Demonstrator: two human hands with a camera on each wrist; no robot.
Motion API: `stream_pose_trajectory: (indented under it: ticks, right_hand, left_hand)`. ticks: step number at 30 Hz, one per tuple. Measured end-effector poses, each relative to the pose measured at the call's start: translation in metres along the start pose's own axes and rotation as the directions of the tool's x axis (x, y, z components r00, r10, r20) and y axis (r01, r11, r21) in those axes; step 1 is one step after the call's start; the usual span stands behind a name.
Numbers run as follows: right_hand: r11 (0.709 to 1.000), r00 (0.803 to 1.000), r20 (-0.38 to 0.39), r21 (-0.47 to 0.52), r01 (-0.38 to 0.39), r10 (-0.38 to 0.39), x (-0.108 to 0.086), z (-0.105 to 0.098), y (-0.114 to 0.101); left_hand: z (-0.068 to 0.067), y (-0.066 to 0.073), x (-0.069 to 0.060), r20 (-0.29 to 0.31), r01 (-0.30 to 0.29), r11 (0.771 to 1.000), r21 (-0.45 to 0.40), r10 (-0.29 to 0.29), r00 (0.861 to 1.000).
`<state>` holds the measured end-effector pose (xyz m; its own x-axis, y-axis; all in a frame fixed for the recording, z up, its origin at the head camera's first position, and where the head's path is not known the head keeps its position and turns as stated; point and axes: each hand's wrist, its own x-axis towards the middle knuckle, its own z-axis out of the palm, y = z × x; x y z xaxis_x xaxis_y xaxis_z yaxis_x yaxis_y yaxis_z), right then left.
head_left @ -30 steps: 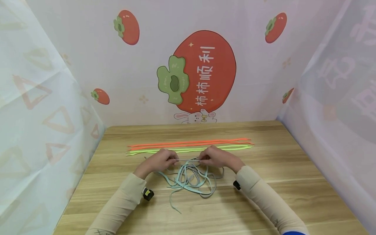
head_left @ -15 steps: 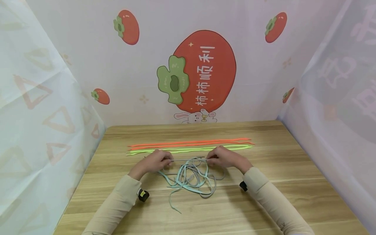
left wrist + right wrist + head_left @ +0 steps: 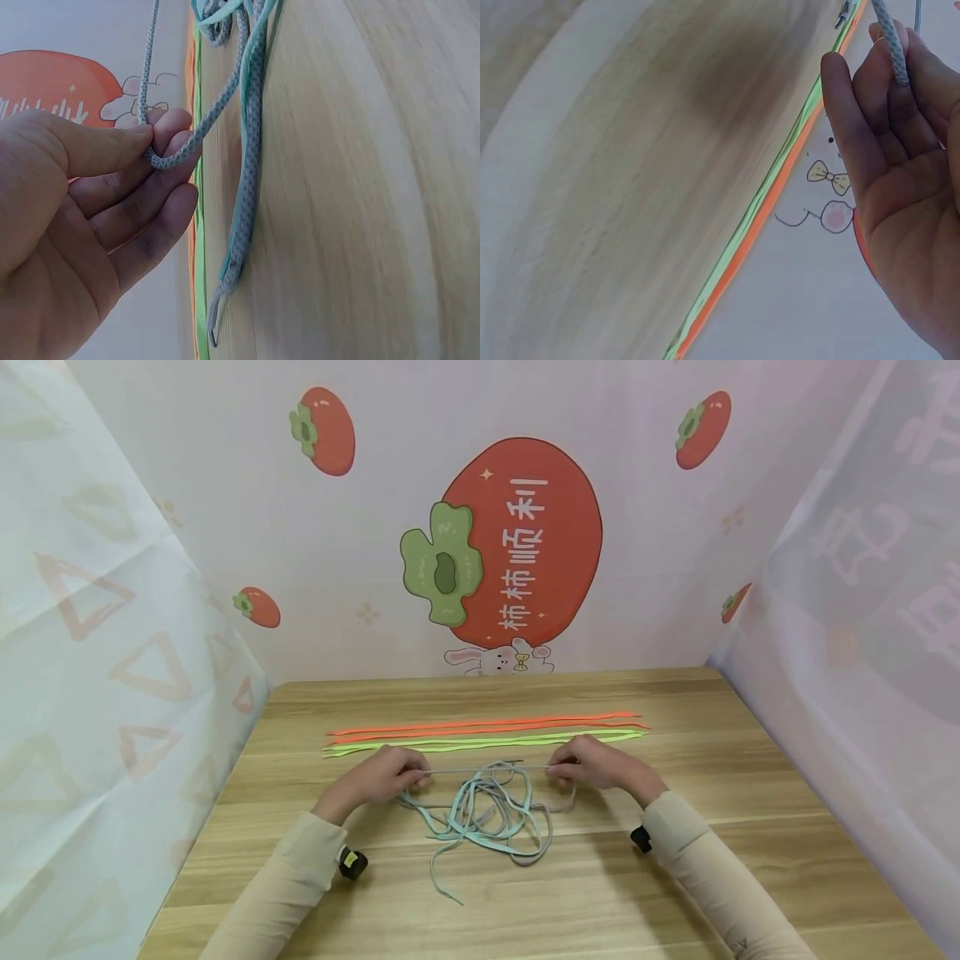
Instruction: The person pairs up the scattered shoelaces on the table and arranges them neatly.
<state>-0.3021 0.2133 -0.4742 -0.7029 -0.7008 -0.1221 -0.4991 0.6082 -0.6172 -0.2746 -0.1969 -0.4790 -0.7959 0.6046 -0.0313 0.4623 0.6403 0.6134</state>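
A grey lace (image 3: 487,769) runs taut between the two hands, above a loose tangle of grey and light-blue laces (image 3: 480,835) on the table. My left hand (image 3: 386,774) pinches it between thumb and forefinger; in the left wrist view the grey lace (image 3: 174,159) bends at the fingertips and trails back to the tangle. My right hand (image 3: 592,762) pinches the other end of the stretch, and in the right wrist view a piece of grey lace (image 3: 891,41) hangs over its fingers. Light-blue lace (image 3: 246,112) lies alongside grey lace beside the left hand.
Behind the hands, orange laces (image 3: 480,725) and yellow-green laces (image 3: 480,744) lie lengthwise, roughly parallel, across the wooden table (image 3: 480,927). A printed cloth wall (image 3: 360,543) stands at the table's back edge, with further sheets at both sides.
Both hands have moved apart, the left one leftward and the right one rightward, and the grey stretch between them has grown longer. The main tangle has stayed nearly in place.
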Motion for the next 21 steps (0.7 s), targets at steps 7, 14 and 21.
stream_pose_trajectory:
  ticks: [7,14,21]
  right_hand:
    - [1.0,1.0,-0.011,0.007,-0.002,0.002,-0.012,-0.004,0.009]
    - [0.999,0.999,-0.031,0.003,-0.033,0.033,-0.025,-0.01,0.017]
    - [0.998,0.997,-0.042,0.009,-0.068,0.068,-0.039,-0.012,0.023]
  left_hand:
    - [-0.003,-0.005,-0.01,-0.005,0.004,1.0,0.026,-0.004,1.0]
    - [-0.006,-0.011,-0.019,-0.02,-0.008,1.0,0.024,0.009,1.0]
    - [-0.008,-0.016,-0.03,-0.016,0.002,1.0,0.012,-0.002,1.0]
